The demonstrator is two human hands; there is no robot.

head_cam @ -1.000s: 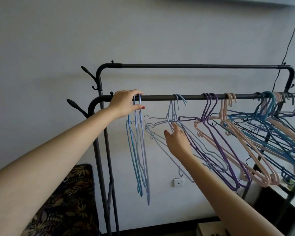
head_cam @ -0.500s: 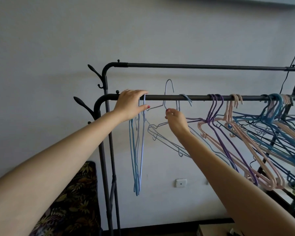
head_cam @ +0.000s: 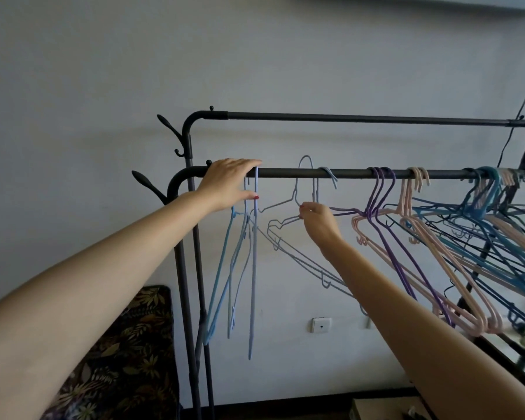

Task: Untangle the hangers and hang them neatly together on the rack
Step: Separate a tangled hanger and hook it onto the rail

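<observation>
Pale grey wall fills the background, and against it stands the black metal two-rail clothes rack (head_cam: 361, 173), which I take as my landmark. My left hand (head_cam: 229, 183) lies over the near rail at its left end, fingers long and nearly straight across the bar, gripping nothing that I can see. Just under that hand hangs the tidy bunch of light blue wire hangers (head_cam: 250, 253), hooks on the rail, bodies straight down and close together.

A little further right along the rail, my right hand (head_cam: 319, 218) sits below the bar with thumb and fingertips pinched on the neck of a pale lilac-grey wire hanger (head_cam: 297, 189). Its hook rises above the rail and does not seem to rest on it, so I judge it lifted free. One more hanger of that colour has its hook on the bar just right of it. Beyond, toward the rack's right end, purple plastic hangers (head_cam: 385, 225), pink plastic hangers (head_cam: 437, 256) and a crossed mass of blue ones (head_cam: 497, 225) hang slanted and interlocked.

The step in hand, I'd say, is carrying one freed hanger to the sorted bunch. Next I should slide it left, clear of the neighbouring wire, and drop the hook over the rail beside the light blue set, facing the same way.
</observation>
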